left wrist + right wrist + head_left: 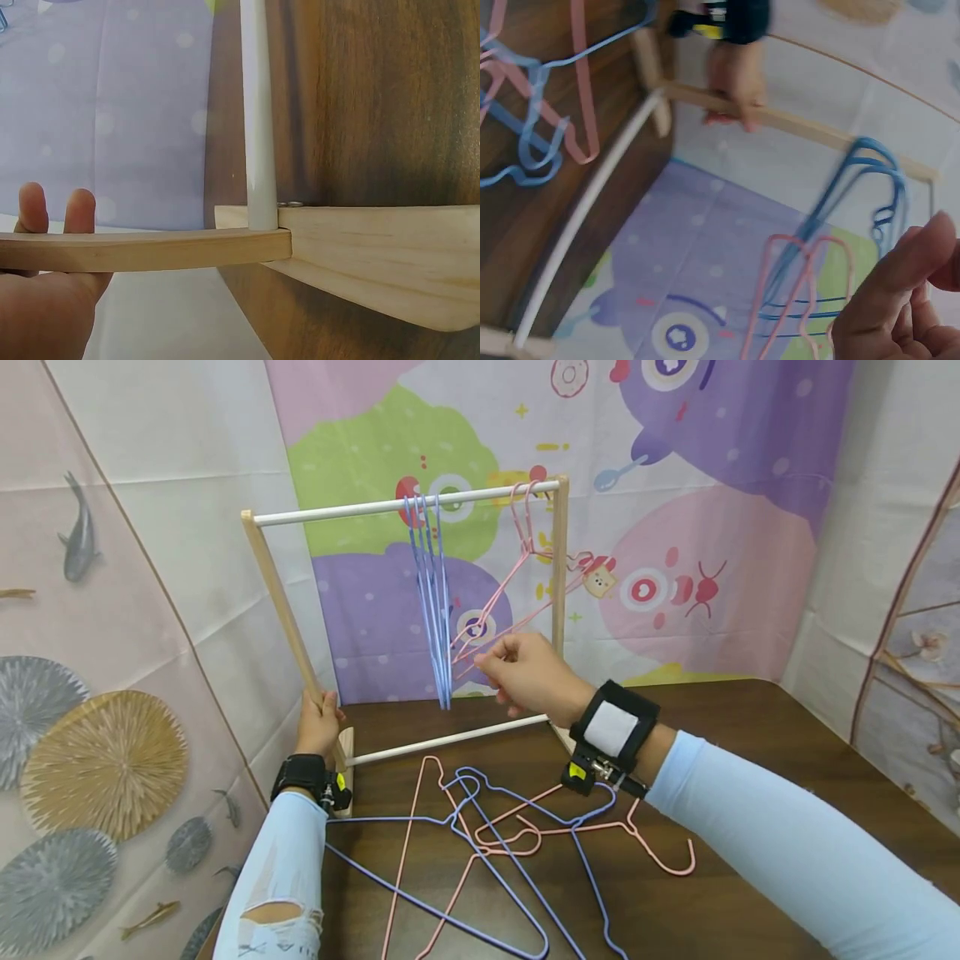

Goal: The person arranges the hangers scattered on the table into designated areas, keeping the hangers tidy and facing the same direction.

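A small wooden clothes rack [560, 568] with white rods stands on the table. My left hand [318, 724] grips its left upright; in the left wrist view, fingers and thumb lie on either side of this wooden post [150, 251]. Several blue hangers [431, 602] hang close together near the middle of the top rod. Pink hangers [501, 583] hang at the rod's right end, slanting toward the blue ones. My right hand [536, 672], fingers curled and thumb near the index finger, is raised beside the pink hangers' lower ends. Nothing shows between its fingertips in the right wrist view.
Loose blue hangers [517, 847] and pink hangers [459, 881] lie tangled on the brown table [750, 760] in front of the rack. The lower white rod [450, 741] runs close above the tabletop. A cartoon-printed cloth [697, 635] hangs behind.
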`<state>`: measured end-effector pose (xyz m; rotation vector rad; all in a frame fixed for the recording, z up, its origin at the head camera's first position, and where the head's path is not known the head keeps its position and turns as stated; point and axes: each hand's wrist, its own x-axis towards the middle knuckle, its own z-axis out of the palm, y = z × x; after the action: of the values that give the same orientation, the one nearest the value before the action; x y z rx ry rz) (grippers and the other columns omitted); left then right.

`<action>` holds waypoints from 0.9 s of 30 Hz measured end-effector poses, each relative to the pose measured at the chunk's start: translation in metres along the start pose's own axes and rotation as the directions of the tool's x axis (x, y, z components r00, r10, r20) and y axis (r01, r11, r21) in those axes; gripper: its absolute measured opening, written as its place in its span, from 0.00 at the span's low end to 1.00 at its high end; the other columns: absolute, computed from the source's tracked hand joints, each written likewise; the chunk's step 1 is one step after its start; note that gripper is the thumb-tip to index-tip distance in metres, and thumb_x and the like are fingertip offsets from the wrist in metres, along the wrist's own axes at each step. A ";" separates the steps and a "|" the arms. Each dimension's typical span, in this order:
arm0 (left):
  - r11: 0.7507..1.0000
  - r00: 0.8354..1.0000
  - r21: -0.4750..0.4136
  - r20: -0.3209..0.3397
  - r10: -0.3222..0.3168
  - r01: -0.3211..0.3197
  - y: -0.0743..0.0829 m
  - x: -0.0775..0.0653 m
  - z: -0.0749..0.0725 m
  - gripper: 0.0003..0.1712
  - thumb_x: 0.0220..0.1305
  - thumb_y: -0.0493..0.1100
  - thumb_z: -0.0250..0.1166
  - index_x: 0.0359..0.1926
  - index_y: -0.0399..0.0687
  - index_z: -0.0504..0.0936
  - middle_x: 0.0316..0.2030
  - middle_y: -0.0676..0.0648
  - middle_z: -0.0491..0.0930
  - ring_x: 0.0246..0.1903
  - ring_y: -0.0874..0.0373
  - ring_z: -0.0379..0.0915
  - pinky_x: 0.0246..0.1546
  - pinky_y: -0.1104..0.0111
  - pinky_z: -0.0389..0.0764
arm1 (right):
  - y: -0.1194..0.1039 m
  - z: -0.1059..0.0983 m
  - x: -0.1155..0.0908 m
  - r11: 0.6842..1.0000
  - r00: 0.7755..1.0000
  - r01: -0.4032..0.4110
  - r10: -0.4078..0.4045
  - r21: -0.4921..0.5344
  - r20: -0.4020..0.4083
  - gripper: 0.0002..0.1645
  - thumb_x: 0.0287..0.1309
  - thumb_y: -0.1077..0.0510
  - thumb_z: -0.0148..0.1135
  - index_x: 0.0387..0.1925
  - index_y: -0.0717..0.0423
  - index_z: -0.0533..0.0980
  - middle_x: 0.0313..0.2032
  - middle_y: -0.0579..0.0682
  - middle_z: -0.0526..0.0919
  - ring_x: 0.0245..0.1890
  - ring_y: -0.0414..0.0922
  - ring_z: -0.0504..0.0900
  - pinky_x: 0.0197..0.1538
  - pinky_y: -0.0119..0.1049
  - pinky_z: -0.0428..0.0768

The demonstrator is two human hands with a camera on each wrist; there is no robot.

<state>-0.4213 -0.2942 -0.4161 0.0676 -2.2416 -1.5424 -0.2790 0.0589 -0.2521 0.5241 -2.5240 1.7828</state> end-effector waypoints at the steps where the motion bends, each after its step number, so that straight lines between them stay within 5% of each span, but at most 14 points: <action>1: 1.000 1.000 -0.006 -0.001 -0.002 0.002 0.000 0.000 0.000 0.12 0.83 0.48 0.45 0.50 0.42 0.60 0.29 0.48 0.69 0.33 0.59 0.69 0.39 0.65 0.70 | 0.004 -0.002 -0.004 0.999 1.000 0.013 -0.013 -0.035 0.003 0.12 0.74 0.57 0.59 0.33 0.61 0.75 0.23 0.50 0.75 0.18 0.41 0.74 0.19 0.31 0.75; 12: 1.000 1.000 -0.027 0.001 -0.006 0.006 -0.001 0.003 0.001 0.13 0.83 0.48 0.45 0.51 0.42 0.60 0.29 0.48 0.69 0.33 0.58 0.70 0.37 0.67 0.70 | 0.073 -0.019 -0.054 0.956 0.988 0.002 0.043 -0.292 0.148 0.15 0.72 0.54 0.62 0.29 0.57 0.76 0.17 0.47 0.74 0.15 0.40 0.72 0.19 0.35 0.76; 20: 0.999 1.000 -0.032 -0.005 0.001 -0.001 -0.002 0.001 0.000 0.11 0.83 0.46 0.45 0.51 0.42 0.61 0.28 0.49 0.69 0.32 0.59 0.69 0.37 0.66 0.70 | 0.138 -0.012 -0.099 0.880 0.969 0.129 -0.013 -0.458 0.247 0.21 0.66 0.55 0.67 0.17 0.49 0.73 0.14 0.36 0.68 0.14 0.33 0.65 0.19 0.28 0.62; 24: 0.999 1.000 -0.051 -0.008 -0.013 0.013 -0.001 0.001 0.001 0.11 0.83 0.46 0.46 0.51 0.42 0.61 0.29 0.48 0.69 0.34 0.57 0.70 0.37 0.67 0.71 | 0.154 -0.010 -0.115 0.863 0.959 0.115 0.033 -0.492 0.281 0.27 0.65 0.50 0.70 0.13 0.46 0.69 0.12 0.34 0.65 0.13 0.32 0.62 0.18 0.28 0.58; 27: 0.999 1.000 -0.048 -0.009 -0.015 0.014 0.000 0.001 0.002 0.10 0.83 0.45 0.46 0.51 0.42 0.61 0.29 0.48 0.69 0.33 0.57 0.70 0.37 0.67 0.71 | 0.165 -0.008 -0.127 0.818 0.950 0.114 0.076 -0.564 0.302 0.32 0.61 0.43 0.72 0.09 0.43 0.64 0.09 0.32 0.60 0.11 0.31 0.58 0.17 0.29 0.54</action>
<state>-0.4227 -0.2929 -0.4167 0.0773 -2.1998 -1.5995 -0.2058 0.1488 -0.4249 0.8330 -3.0460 0.8725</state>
